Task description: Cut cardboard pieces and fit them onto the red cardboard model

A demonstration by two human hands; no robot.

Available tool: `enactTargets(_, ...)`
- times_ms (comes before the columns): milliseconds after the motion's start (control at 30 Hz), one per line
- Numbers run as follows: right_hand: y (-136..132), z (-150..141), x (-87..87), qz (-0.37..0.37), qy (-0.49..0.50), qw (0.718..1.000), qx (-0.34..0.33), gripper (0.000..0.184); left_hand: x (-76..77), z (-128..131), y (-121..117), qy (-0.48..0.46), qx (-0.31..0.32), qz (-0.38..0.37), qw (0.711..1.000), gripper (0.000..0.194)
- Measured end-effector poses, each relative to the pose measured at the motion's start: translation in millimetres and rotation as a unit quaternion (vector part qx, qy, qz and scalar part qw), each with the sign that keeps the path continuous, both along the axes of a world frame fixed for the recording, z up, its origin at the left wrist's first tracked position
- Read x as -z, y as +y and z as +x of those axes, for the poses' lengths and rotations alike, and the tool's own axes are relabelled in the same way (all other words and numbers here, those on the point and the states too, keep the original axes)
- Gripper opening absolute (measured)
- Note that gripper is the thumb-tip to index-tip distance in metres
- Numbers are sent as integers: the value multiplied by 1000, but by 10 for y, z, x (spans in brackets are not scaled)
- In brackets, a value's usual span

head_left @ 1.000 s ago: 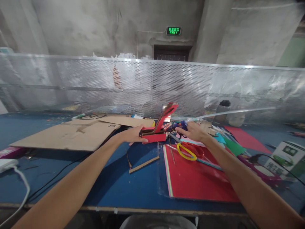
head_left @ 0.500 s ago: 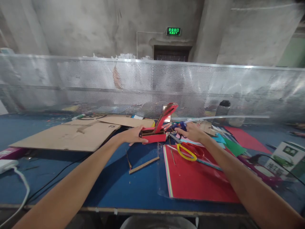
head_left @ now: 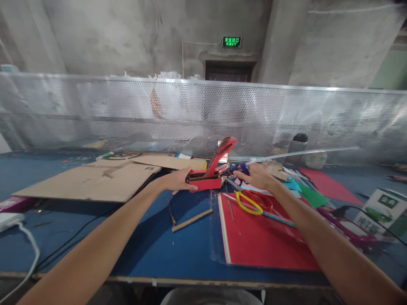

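Observation:
A small red cardboard box point(head_left: 206, 180) with its lid propped up stands on the blue table point(head_left: 152, 241). My left hand point(head_left: 176, 180) grips the box's left end, fingers curled round it. My right hand point(head_left: 257, 176) is closed on a blue glue gun point(head_left: 239, 167), its nozzle pointing at the box's right side. A long clear glue stick point(head_left: 305, 153) sticks out behind the gun to the right.
Yellow-and-red scissors point(head_left: 252, 202) lie on a red paper pad point(head_left: 263, 233). A big cardboard sheet point(head_left: 92, 180) lies at left, a thin cardboard strip point(head_left: 191, 220) in front. Coloured papers, a cable and a printed box point(head_left: 378, 212) sit at right. A perforated metal screen point(head_left: 203, 114) closes the table's far side.
The glue stick's far end dipped, then rose a little. Both hands stay nearly still at the box.

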State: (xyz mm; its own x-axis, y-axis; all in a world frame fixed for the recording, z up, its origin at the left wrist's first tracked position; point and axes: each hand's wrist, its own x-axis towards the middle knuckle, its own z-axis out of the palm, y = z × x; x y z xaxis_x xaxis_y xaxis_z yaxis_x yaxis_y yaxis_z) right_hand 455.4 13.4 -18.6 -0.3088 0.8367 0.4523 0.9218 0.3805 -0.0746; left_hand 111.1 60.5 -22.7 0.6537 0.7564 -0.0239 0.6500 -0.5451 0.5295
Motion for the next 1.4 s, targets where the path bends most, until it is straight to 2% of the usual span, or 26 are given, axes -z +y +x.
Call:
enactTargets(100, -34, -13, 16, -22, 3, 1000, -14, 41, 5, -3, 5, 3, 0, 3, 1000, 73)
enactTargets(233, -120, -85, -11, -7, -14, 999, -34, 41, 7, 2, 8, 9, -3, 5, 1000, 72)
enactTargets(433, -201, -149, -63, 6, -23, 1000, -20, 42, 9, 2, 12, 8, -1, 3, 1000, 70)
enactTargets(767, -107, -40, -48, 23, -25, 999, 11, 43, 21, -6, 23, 1, 2, 3, 1000, 70)
enactTargets(1133, -53, -39, -36, 31, -24, 999, -1, 52, 17, -6, 23, 10, 0, 6, 1000, 75)
enactTargets(1400, -72, -32, -71, -3, 2, 1000, -7, 52, 8, -3, 12, 9, -3, -4, 1000, 75)
